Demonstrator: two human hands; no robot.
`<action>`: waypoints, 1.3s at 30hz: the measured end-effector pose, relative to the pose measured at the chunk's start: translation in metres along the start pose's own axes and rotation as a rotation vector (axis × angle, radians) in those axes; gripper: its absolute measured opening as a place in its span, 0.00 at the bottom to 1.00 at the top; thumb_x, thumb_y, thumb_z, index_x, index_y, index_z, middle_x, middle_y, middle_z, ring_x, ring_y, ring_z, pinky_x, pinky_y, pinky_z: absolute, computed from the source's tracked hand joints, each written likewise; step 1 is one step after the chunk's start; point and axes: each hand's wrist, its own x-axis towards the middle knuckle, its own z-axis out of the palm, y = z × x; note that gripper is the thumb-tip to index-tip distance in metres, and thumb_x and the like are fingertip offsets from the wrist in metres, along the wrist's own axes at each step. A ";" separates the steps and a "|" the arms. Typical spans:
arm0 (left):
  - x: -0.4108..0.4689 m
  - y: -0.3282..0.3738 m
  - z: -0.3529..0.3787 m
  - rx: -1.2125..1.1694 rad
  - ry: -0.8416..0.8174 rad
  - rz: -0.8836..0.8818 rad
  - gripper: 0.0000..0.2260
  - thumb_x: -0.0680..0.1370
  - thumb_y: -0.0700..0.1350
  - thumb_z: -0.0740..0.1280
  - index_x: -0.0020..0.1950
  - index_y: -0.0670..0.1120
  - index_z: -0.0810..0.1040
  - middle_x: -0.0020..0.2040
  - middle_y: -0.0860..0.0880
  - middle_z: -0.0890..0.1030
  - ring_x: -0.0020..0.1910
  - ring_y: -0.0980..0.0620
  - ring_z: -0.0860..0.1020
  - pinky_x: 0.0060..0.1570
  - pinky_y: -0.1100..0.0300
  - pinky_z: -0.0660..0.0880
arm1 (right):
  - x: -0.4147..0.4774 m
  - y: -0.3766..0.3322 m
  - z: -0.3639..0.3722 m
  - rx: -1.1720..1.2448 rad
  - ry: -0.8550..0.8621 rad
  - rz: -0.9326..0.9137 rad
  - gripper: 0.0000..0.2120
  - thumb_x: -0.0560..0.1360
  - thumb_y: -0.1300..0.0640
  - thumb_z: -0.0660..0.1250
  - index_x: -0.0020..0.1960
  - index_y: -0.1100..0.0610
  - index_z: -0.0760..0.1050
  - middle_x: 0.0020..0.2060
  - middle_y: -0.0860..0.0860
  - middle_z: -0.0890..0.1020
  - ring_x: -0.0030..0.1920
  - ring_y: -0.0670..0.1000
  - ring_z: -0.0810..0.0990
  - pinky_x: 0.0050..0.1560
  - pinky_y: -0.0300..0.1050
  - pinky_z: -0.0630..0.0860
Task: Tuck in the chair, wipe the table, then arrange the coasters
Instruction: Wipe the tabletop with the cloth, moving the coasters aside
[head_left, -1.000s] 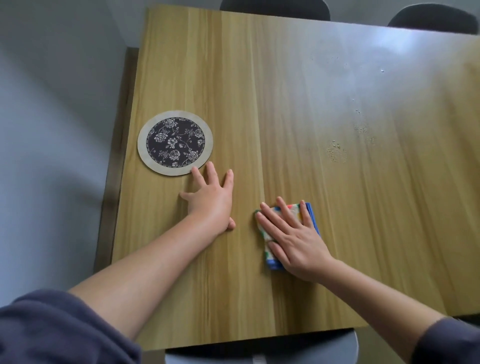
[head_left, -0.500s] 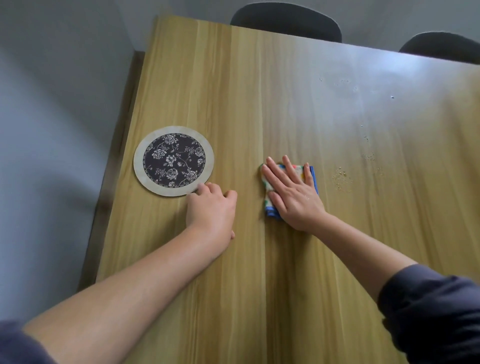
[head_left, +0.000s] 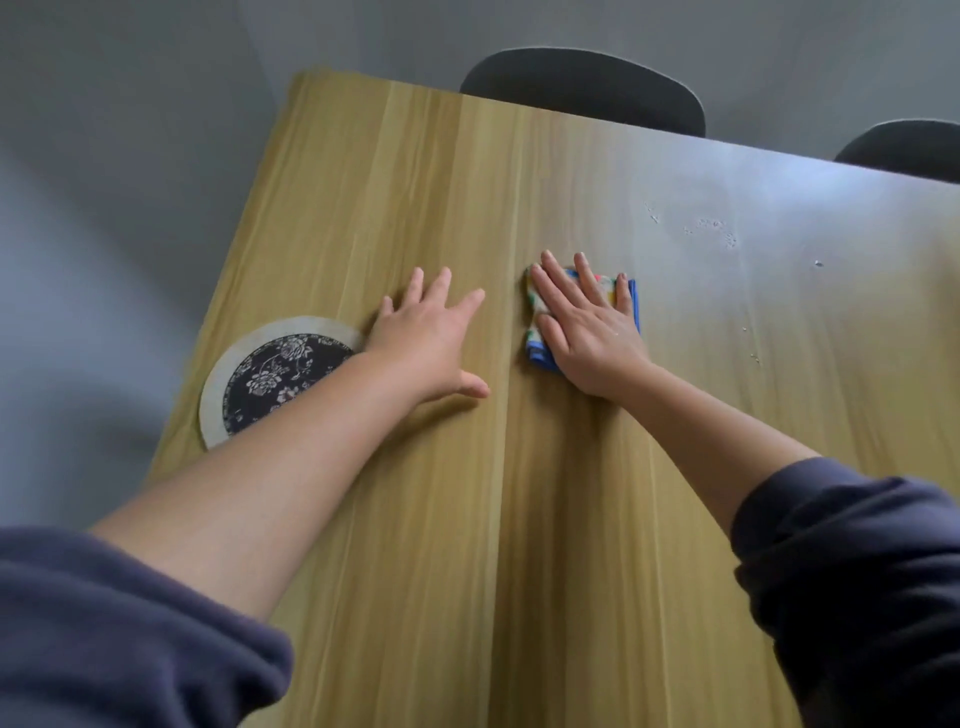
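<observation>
Your right hand pressed flat, fingers straight and spread, on folded multicoloured blue-edged cloth. Cloth lay on light wooden table, right of round beige coaster with dark floral centre. It was farther out than half second earlier, when it sat level with coaster.

Your left hand, knuckles curled then, lay flat, fingers straightened, gripping nothing, just beyond coaster's far-right rim. Your forearm now covered coaster's right part.

White crumbs stayed far right of coaster, unwiped.
</observation>
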 end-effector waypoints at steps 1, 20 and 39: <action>0.011 0.003 -0.004 -0.005 -0.005 -0.019 0.50 0.65 0.66 0.72 0.78 0.56 0.46 0.79 0.46 0.42 0.77 0.41 0.41 0.72 0.37 0.51 | 0.010 0.004 -0.001 0.003 0.007 0.005 0.26 0.82 0.46 0.43 0.80 0.45 0.45 0.79 0.41 0.45 0.79 0.51 0.40 0.74 0.66 0.38; 0.064 0.035 -0.017 -0.018 -0.200 -0.177 0.56 0.64 0.59 0.77 0.77 0.58 0.39 0.76 0.45 0.30 0.74 0.36 0.34 0.63 0.23 0.52 | 0.185 0.064 -0.033 0.103 0.059 0.262 0.27 0.82 0.47 0.41 0.80 0.48 0.47 0.80 0.45 0.45 0.79 0.54 0.41 0.72 0.69 0.37; 0.074 0.025 -0.002 -0.061 -0.149 -0.201 0.58 0.56 0.60 0.80 0.75 0.64 0.43 0.76 0.51 0.32 0.75 0.40 0.34 0.62 0.24 0.50 | 0.179 0.177 -0.051 0.094 0.090 0.656 0.27 0.81 0.49 0.41 0.80 0.49 0.48 0.80 0.45 0.46 0.79 0.56 0.43 0.71 0.73 0.39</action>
